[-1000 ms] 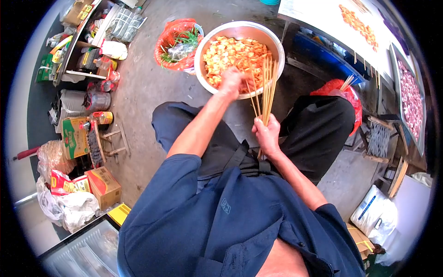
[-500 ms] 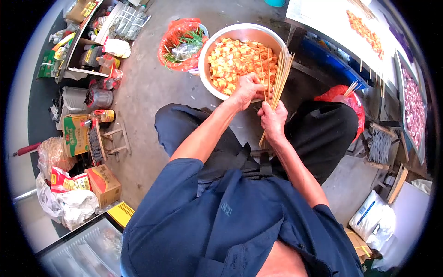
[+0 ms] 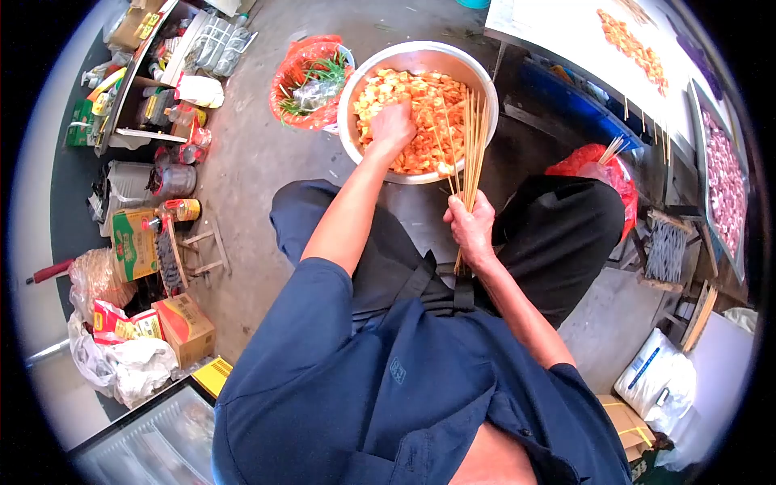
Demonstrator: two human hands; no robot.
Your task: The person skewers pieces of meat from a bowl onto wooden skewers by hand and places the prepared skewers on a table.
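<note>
A large metal bowl (image 3: 347, 133) holds orange, sauce-coated chunks (image 3: 424, 149). My left hand (image 3: 394, 128) reaches down into the chunks at the bowl's left half; its fingertips are hidden among them. My right hand (image 3: 471, 224), near the bowl's lower right edge, is closed round a bundle of thin wooden skewers (image 3: 477, 153). Their upper ends fan out over the right side of the bowl, and a few thinner ones stand apart on the left of the bundle.
A red bag-lined bucket (image 3: 295, 81) with green stalks is left of the bowl. At the upper right, a white table (image 3: 558, 28) bears orange pieces, beside a tray of pinkish pieces (image 3: 722, 174). Another red bag (image 3: 626, 190) with skewers lies beyond my right knee. Shelves (image 3: 121, 101) stand left.
My left hand has moved from beside the skewers, up and left into the chunks. My right hand still holds the bundle, slightly lower. The whole view has shifted a little.
</note>
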